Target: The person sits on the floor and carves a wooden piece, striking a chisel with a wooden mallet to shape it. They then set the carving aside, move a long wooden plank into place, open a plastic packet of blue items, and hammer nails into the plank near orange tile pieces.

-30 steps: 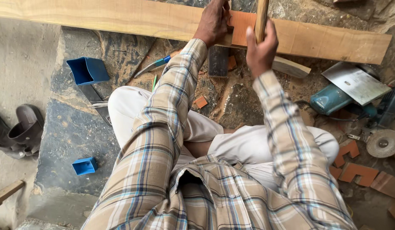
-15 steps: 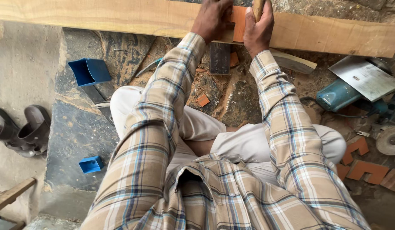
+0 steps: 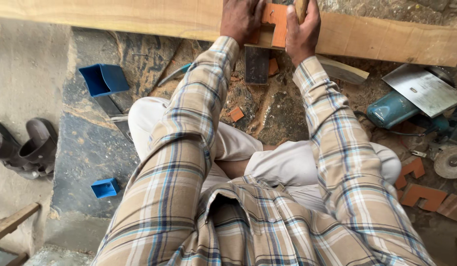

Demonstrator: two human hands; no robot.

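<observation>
Pressing flat on an orange L-shaped template (image 3: 276,22), the left hand (image 3: 239,19) spreads open — its fingers lie on the piece and on the long wooden plank (image 3: 140,17) that crosses the far edge of the floor. The right hand (image 3: 303,30) has its grip closed around a wooden handle (image 3: 301,7) just beside the template. A blue power tool (image 3: 393,109) lies near the floor's right edge.
</observation>
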